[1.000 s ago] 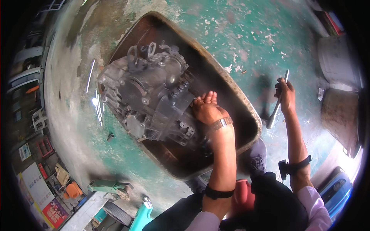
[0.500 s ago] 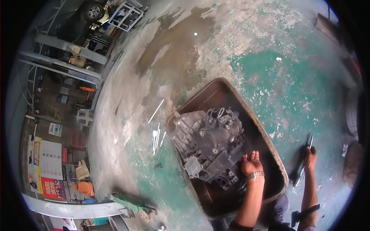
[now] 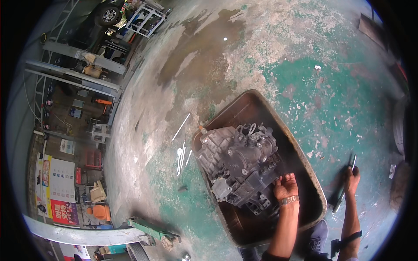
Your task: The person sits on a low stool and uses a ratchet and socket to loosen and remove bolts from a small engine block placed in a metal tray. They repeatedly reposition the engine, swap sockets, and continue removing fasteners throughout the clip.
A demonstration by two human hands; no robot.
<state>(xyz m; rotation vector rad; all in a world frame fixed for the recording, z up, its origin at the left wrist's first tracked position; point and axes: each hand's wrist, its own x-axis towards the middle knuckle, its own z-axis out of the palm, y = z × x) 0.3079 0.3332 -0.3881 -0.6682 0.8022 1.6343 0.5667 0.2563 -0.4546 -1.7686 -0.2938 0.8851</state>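
Note:
A grey metal gearbox (image 3: 244,163) lies tilted in a brown, worn rectangular tub (image 3: 292,138). My left hand (image 3: 286,188), with a metal watch at the wrist, is over the tub beside the gearbox's lower right side. Its palm is turned up and its slightly bent fingers hold nothing that I can see. Right of the tub, my right hand (image 3: 352,179) is closed around a long dark bar-shaped tool (image 3: 339,199) with a shiny metal end. I cannot make out its exact kind. The bar slants close above the floor.
Several thin shiny rod-like tools (image 3: 181,158) lie on the floor left of the tub. A green lift arm (image 3: 146,227) reaches in at lower left. My shoe (image 3: 318,237) stands by the tub's near edge. A wet stain (image 3: 196,52) spreads on the far floor.
The view has shifted slightly, so the scene sits a little further right. My left hand's fingers look a bit more bent. My right hand still grips the bar.

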